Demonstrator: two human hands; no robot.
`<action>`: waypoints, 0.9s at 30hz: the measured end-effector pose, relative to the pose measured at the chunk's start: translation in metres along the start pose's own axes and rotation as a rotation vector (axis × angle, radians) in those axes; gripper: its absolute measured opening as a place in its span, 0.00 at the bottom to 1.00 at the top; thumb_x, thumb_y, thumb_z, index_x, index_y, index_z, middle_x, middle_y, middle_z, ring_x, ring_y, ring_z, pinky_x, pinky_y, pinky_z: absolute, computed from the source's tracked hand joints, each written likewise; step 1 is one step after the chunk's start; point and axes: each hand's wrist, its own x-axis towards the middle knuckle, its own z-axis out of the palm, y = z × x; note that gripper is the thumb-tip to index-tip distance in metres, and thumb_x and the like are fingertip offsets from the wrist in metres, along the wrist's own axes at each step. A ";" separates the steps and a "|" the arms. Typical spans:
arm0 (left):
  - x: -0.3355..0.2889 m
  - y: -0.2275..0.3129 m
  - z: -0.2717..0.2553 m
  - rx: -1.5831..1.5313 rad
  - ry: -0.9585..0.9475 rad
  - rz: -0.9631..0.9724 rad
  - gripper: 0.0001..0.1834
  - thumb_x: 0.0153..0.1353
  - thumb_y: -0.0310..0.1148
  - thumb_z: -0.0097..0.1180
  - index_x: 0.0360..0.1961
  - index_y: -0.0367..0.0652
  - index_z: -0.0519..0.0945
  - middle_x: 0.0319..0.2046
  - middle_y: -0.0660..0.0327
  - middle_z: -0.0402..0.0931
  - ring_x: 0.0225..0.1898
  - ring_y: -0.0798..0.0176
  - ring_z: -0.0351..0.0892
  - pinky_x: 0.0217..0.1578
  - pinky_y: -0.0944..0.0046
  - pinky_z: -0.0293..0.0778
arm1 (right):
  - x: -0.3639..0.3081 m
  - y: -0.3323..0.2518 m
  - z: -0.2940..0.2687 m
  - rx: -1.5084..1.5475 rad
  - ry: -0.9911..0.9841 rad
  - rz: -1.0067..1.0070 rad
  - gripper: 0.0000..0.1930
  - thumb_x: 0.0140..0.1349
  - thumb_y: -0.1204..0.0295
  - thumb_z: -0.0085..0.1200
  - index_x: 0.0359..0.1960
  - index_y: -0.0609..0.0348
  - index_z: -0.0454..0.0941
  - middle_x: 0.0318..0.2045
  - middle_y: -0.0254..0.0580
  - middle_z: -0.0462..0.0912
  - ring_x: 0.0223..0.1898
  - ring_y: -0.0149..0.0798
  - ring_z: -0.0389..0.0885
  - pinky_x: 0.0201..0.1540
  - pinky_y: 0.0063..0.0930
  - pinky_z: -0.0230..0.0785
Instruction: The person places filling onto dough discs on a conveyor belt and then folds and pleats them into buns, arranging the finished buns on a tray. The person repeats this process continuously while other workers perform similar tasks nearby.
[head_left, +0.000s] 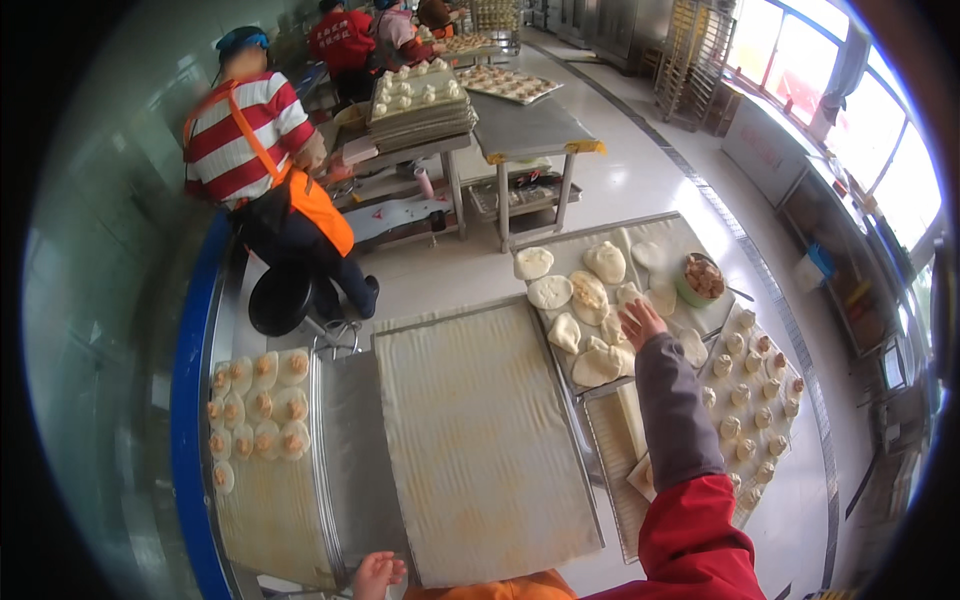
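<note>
My right hand [643,324] reaches forward over a tray of flattened dough rounds. Its fingers are apart and lie at a dough piece [628,295]; whether they press on it cannot be told. Around it lie more pale dough rounds [549,292], some folded or overlapping. A green bowl of chunky brown filling [703,279] stands to the right of them, a utensil handle at its side. Down at the lower edge, my left hand [379,575] hovers by the near left corner of a cloth-lined tray [480,440], fingers loosely bent and holding nothing visible.
Dough rounds topped with filling [264,404] sit on a tray at left. Several pleated buns [740,396] fill another tray at right. Beyond, a person in a striped shirt [245,135] stands beside stacked trays of buns [420,105]. A metal table [525,128] stands farther off.
</note>
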 end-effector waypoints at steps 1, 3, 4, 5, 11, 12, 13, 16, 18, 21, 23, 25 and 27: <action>0.000 0.001 0.001 -0.010 -0.037 0.015 0.20 0.68 0.36 0.53 0.58 0.43 0.69 0.41 0.60 0.79 0.39 0.64 0.78 0.41 0.65 0.76 | -0.024 0.017 0.002 -0.020 -0.061 -0.032 0.25 0.65 0.59 0.55 0.62 0.52 0.66 0.56 0.41 0.75 0.50 0.41 0.79 0.41 0.30 0.72; 0.002 0.008 0.006 0.130 -0.092 0.023 0.13 0.68 0.30 0.47 0.52 0.39 0.71 0.40 0.58 0.79 0.38 0.64 0.80 0.39 0.64 0.77 | -0.083 0.057 0.007 -0.096 -0.048 -0.081 0.16 0.68 0.66 0.52 0.55 0.52 0.73 0.43 0.39 0.83 0.38 0.36 0.84 0.32 0.23 0.71; 0.006 0.013 0.010 0.202 -0.139 0.070 0.10 0.68 0.27 0.45 0.49 0.38 0.72 0.40 0.57 0.79 0.38 0.63 0.81 0.38 0.64 0.78 | -0.119 0.076 0.006 -0.071 -0.136 -0.114 0.14 0.68 0.67 0.51 0.53 0.53 0.75 0.40 0.39 0.84 0.37 0.34 0.84 0.32 0.23 0.71; 0.008 0.017 0.014 0.192 -0.158 0.057 0.10 0.70 0.28 0.45 0.49 0.38 0.72 0.41 0.57 0.79 0.39 0.65 0.80 0.37 0.69 0.76 | -0.153 0.090 0.007 -0.206 -0.085 -0.071 0.13 0.68 0.68 0.49 0.52 0.54 0.76 0.39 0.39 0.84 0.37 0.34 0.83 0.33 0.22 0.72; 0.023 0.034 0.053 0.278 -0.195 0.055 0.09 0.70 0.28 0.44 0.48 0.40 0.72 0.40 0.58 0.78 0.38 0.67 0.79 0.36 0.68 0.75 | -0.328 0.134 -0.023 -0.301 -0.248 0.075 0.12 0.67 0.73 0.50 0.50 0.61 0.77 0.37 0.38 0.83 0.37 0.30 0.81 0.39 0.22 0.72; 0.024 0.035 0.061 0.306 -0.185 0.041 0.09 0.70 0.28 0.44 0.47 0.40 0.72 0.40 0.59 0.78 0.38 0.67 0.79 0.36 0.68 0.75 | -0.344 0.130 -0.034 -0.310 -0.254 0.078 0.12 0.67 0.75 0.50 0.50 0.61 0.77 0.37 0.37 0.83 0.37 0.30 0.81 0.40 0.22 0.72; 0.025 0.035 0.069 0.328 -0.201 0.044 0.09 0.70 0.29 0.44 0.47 0.40 0.73 0.40 0.59 0.78 0.38 0.67 0.79 0.36 0.68 0.75 | -0.355 0.125 -0.045 -0.338 -0.262 0.098 0.12 0.66 0.76 0.50 0.50 0.62 0.77 0.37 0.37 0.83 0.37 0.30 0.81 0.40 0.22 0.73; 0.024 0.033 0.092 0.339 -0.303 0.109 0.09 0.70 0.29 0.45 0.47 0.40 0.73 0.40 0.59 0.78 0.39 0.67 0.79 0.36 0.69 0.74 | -0.365 0.099 -0.090 -0.307 -0.134 0.009 0.11 0.66 0.78 0.50 0.49 0.63 0.77 0.36 0.38 0.83 0.37 0.30 0.81 0.42 0.23 0.73; 0.019 0.028 0.103 0.352 -0.337 0.105 0.09 0.70 0.29 0.45 0.48 0.40 0.73 0.40 0.60 0.79 0.39 0.67 0.79 0.37 0.69 0.74 | -0.367 0.084 -0.116 -0.451 -0.038 -0.104 0.11 0.68 0.74 0.49 0.49 0.63 0.76 0.37 0.37 0.83 0.38 0.29 0.81 0.43 0.22 0.73; 0.016 0.008 0.127 0.367 -0.476 0.122 0.10 0.70 0.30 0.47 0.49 0.41 0.73 0.41 0.61 0.79 0.40 0.67 0.79 0.38 0.69 0.74 | -0.366 0.080 -0.140 -0.383 0.070 -0.132 0.10 0.67 0.76 0.49 0.48 0.64 0.76 0.36 0.38 0.83 0.36 0.30 0.81 0.40 0.22 0.73; 0.007 -0.002 0.128 0.345 -0.471 0.129 0.11 0.70 0.31 0.48 0.50 0.40 0.73 0.41 0.61 0.79 0.40 0.68 0.79 0.39 0.70 0.74 | -0.371 0.091 -0.139 -0.348 0.046 -0.128 0.10 0.66 0.72 0.53 0.45 0.64 0.78 0.32 0.36 0.82 0.34 0.28 0.79 0.38 0.20 0.70; -0.003 -0.012 0.126 0.315 -0.504 0.124 0.12 0.70 0.32 0.48 0.50 0.39 0.73 0.41 0.61 0.79 0.40 0.69 0.79 0.41 0.70 0.73 | -0.374 0.110 -0.129 -0.378 -0.003 -0.164 0.07 0.67 0.73 0.49 0.43 0.60 0.77 0.28 0.36 0.81 0.27 0.25 0.77 0.27 0.15 0.67; -0.003 -0.016 0.119 0.319 -0.506 0.188 0.12 0.70 0.33 0.49 0.49 0.38 0.73 0.41 0.61 0.79 0.40 0.69 0.78 0.42 0.70 0.73 | -0.374 0.133 -0.112 -0.329 -0.052 -0.139 0.08 0.67 0.71 0.50 0.45 0.58 0.77 0.29 0.36 0.82 0.27 0.27 0.80 0.25 0.16 0.69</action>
